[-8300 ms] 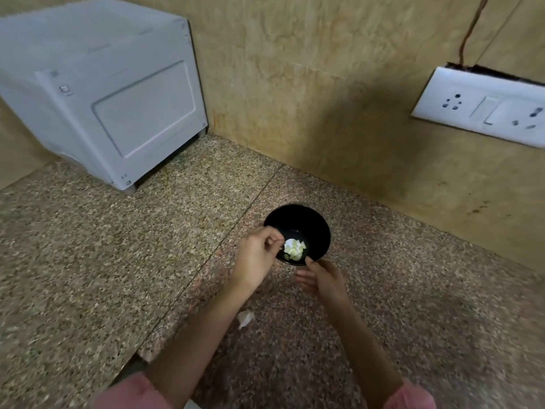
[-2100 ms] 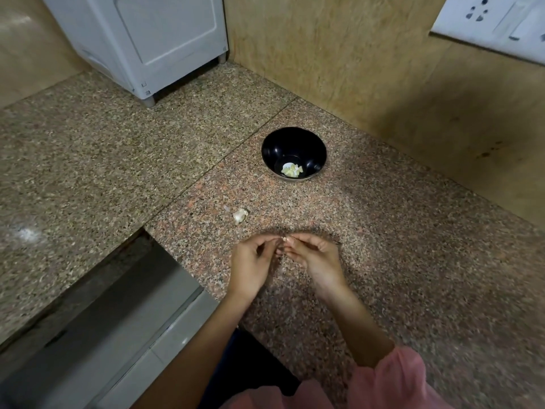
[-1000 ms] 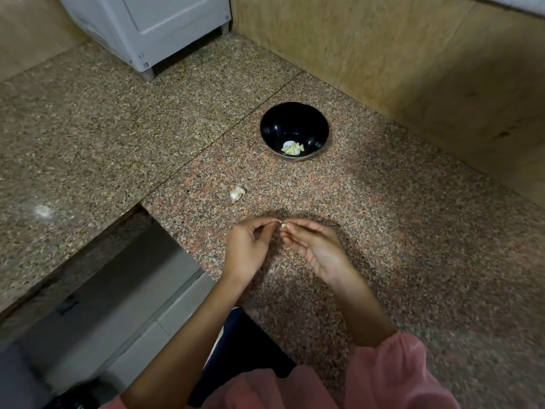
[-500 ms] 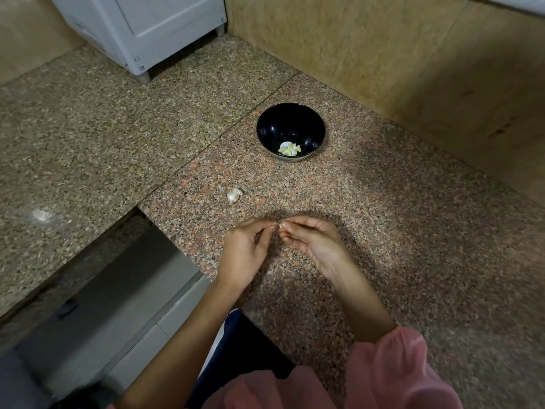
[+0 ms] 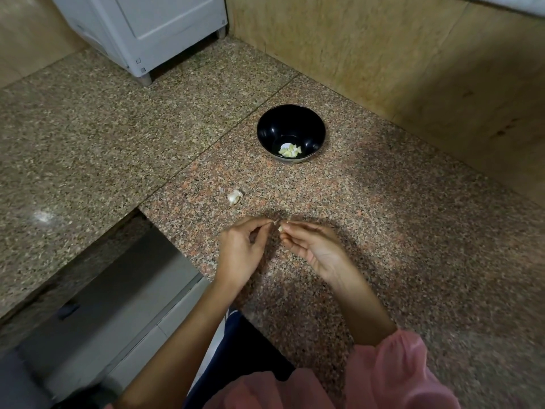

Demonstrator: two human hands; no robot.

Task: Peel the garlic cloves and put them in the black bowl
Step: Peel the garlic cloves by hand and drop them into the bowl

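A black bowl (image 5: 291,125) stands on the granite counter, with several peeled garlic cloves (image 5: 290,150) at its bottom. Nearer to me, my right hand (image 5: 313,245) pinches a small pale garlic clove (image 5: 280,228) between thumb and fingertips. My left hand (image 5: 242,252) is close beside it, its thumb and forefinger pinching a thin bit of the clove's skin (image 5: 275,222). Both hands hover just above the counter, well in front of the bowl. A whitish piece of garlic or skin (image 5: 234,196) lies on the counter between my hands and the bowl, to the left.
A white appliance (image 5: 141,28) stands at the back left against the tan wall. The counter (image 5: 413,231) has a cut-out at the lower left, with a grey surface (image 5: 103,305) below it. A wall runs along the right, behind the bowl.
Since 8.3 s ago my hands have come back from the bowl toward me. Over the last second they have stayed together at the clove, and a small gap has opened between the fingertips.
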